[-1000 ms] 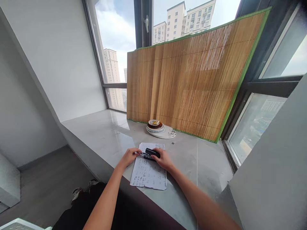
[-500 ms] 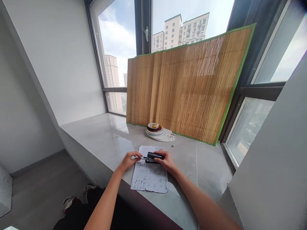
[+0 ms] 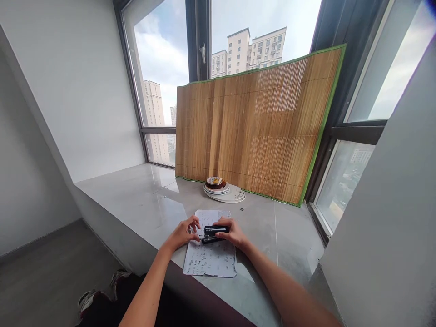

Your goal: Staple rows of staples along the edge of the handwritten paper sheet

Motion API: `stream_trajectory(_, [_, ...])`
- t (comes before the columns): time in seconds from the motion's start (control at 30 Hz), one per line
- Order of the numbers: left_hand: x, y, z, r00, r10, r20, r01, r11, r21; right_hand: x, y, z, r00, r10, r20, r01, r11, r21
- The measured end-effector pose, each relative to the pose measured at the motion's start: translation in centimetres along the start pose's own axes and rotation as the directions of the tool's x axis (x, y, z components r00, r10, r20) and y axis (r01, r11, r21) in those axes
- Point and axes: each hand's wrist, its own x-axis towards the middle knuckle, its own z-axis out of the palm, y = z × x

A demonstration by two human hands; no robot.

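Note:
My right hand [image 3: 230, 233] is wrapped round the rear of a black stapler [image 3: 213, 231], which I hold just over a sheet of handwritten paper [image 3: 209, 263]. The stapler's top arm is parted from its base, and a thin metal part [image 3: 203, 236] shows at its left end. Beside that end is my left hand [image 3: 185, 234], its thumb and fingers apart, the fingertips very close to the metal part. Whether the thumb touches it I cannot tell. The paper lies flat on the grey tiled ledge [image 3: 126, 195], partly covered by my hands.
Behind the paper stand stacked small plates [image 3: 215, 184] on a white oval plate [image 3: 235, 195]. A bamboo mat [image 3: 252, 131] with green edging leans against the window. A tiny dark piece [image 3: 241, 209] lies right of the paper. The ledge's front edge runs close before me.
My left fingers have come apart from their pinch at the stapler's left end. The stapler has tilted slightly, its parts wider apart. The camera view has shifted a little.

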Motion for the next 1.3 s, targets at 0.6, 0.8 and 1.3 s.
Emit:
stream_trajectory(0.6, [0.2, 0.0, 0.6, 0.987, 0.108, 0.123, -0.129, 0.975, 0.182, 0.2, -2.0, 0.6, 0.963, -0.114, 0.246, 0.146, 0.982, -0.119])
stream_trajectory(0.8, [0.6, -0.4, 0.6, 0.989, 0.107, 0.107, -0.13, 0.963, 0.237, 0.1, -2.4, 1.1, 0.956, -0.114, 0.271, 0.168, 0.969, -0.184])
stream_trajectory(1.3, [0.7, -1.5, -0.2, 0.989, -0.022, -0.146, 0.078, 0.919, 0.387, 0.0, 0.2, 0.6, 0.814, 0.011, -0.581, -0.263, 0.898, -0.352])
